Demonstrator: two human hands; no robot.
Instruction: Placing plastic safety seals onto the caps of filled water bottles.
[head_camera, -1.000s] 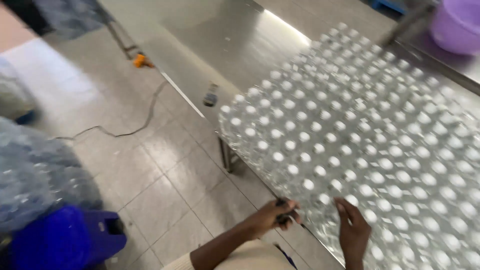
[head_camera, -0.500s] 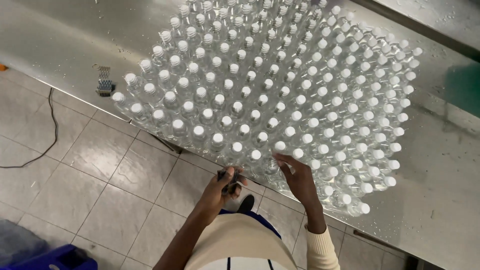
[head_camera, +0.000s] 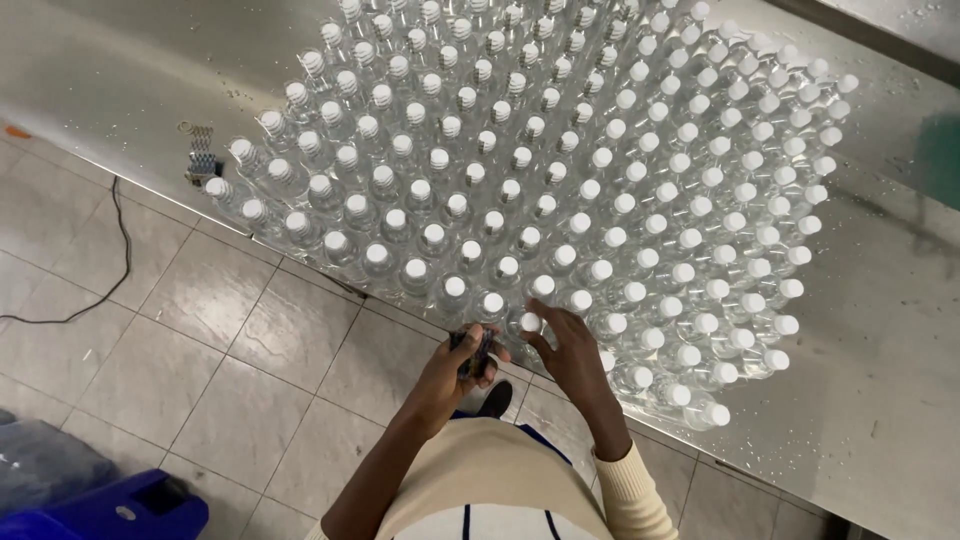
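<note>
Grey floor tiles run under the edge of a long steel table, and you stand right at that edge looking down. On the table, a dense block of clear plastic bottles with white caps stands upright in rows, far too many to count exactly; well over a hundred. At the block's far left corner lies a small dark object on the steel, too small to identify. A black cable trails over the tiles, and a blue plastic thing sits at the lower left.

Your left hand is curled shut around a small dark item, held just below the table edge; what it is cannot be told. Your right hand, fingers spread and loose, reaches to the nearest row and touches one white-capped bottle at the block's front edge. Two hands, one held item.
</note>
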